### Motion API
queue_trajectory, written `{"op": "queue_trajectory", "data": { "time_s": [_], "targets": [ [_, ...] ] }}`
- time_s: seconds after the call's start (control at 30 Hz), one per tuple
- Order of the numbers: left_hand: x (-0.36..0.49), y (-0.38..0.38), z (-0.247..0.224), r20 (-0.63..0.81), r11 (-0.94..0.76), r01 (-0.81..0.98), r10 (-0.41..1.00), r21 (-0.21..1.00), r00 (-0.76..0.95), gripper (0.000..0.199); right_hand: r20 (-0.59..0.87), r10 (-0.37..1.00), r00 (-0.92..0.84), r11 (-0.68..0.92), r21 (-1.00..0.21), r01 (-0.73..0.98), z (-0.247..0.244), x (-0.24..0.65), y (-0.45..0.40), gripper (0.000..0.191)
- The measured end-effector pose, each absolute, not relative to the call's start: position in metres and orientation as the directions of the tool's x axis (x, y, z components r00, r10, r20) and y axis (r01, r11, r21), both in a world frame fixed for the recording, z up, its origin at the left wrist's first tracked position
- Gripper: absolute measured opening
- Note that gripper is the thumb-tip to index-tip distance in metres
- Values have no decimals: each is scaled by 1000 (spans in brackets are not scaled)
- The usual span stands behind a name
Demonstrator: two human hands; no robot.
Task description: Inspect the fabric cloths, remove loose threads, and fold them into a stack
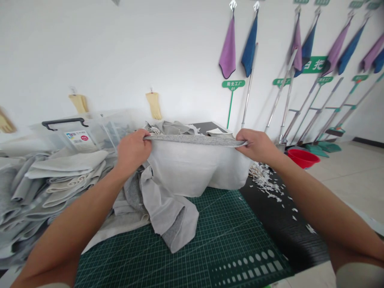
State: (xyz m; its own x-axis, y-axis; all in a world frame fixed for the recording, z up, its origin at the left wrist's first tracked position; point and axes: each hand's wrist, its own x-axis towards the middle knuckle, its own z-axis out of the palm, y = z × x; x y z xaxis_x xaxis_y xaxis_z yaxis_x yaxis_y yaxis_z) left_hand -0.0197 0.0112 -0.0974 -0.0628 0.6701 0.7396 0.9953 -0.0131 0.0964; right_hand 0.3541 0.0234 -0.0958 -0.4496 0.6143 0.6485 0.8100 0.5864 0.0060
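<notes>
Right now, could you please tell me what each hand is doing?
Left hand: closed, holding the fabric edge.
Right hand: closed, holding the same edge.

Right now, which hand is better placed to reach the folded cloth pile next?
Probably the left hand: it sits nearest the folded cloth pile. The right hand is farther off, beside the white scraps. Both pinch the grey cloth edge, so neither is free yet.

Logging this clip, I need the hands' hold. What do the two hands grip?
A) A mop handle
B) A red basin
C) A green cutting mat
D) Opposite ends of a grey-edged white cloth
D: the left hand and right hand pinch the grey edge of the white cloth, holding it up above the green cutting mat.
</notes>
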Motion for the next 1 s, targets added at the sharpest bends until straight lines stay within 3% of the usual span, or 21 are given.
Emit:
{"op": "queue_trajectory", "data": {
  "time_s": [0.13, 0.3, 0.43, 0.53, 0.63, 0.77, 0.87, 1.0],
  "targets": [
    [-25, 18, -104, 760, -175, 941, 639, 291, -116, 26, 646, 722, -248, 497, -235, 835, -117, 362, 32, 13],
    [-31, 20, -108, 750, -307, 771, 585, 558, -309, 27, 504, 736, -453, 634, -278, 721, -135, 361, 23, 25],
    [-38, 19, -116, 786, -409, 724, 544, 555, -295, 26, 327, 706, -628, 707, -273, 652, -146, 359, 13, 30],
    [-45, 20, -125, 784, -434, 706, 554, 559, -280, 25, 279, 718, -638, 696, -290, 657, -155, 362, 15, 27],
    [-54, 25, -132, 736, -395, 689, 606, 608, -302, 26, 346, 786, -513, 617, -389, 684, -163, 370, 27, 27],
    [-62, 32, -135, 678, -395, 600, 638, 696, -365, 26, 441, 874, -203, 445, -562, 697, -172, 382, 44, 28],
    [-65, 35, -135, 630, -457, 457, 684, 763, -367, 27, 414, 910, -32, 351, -725, 593, -178, 387, 50, 31],
    [-64, 34, -135, 568, -459, 344, 733, 819, -374, 27, 316, 949, 14, 283, -869, 406, -183, 388, 48, 32]
  ]
}}
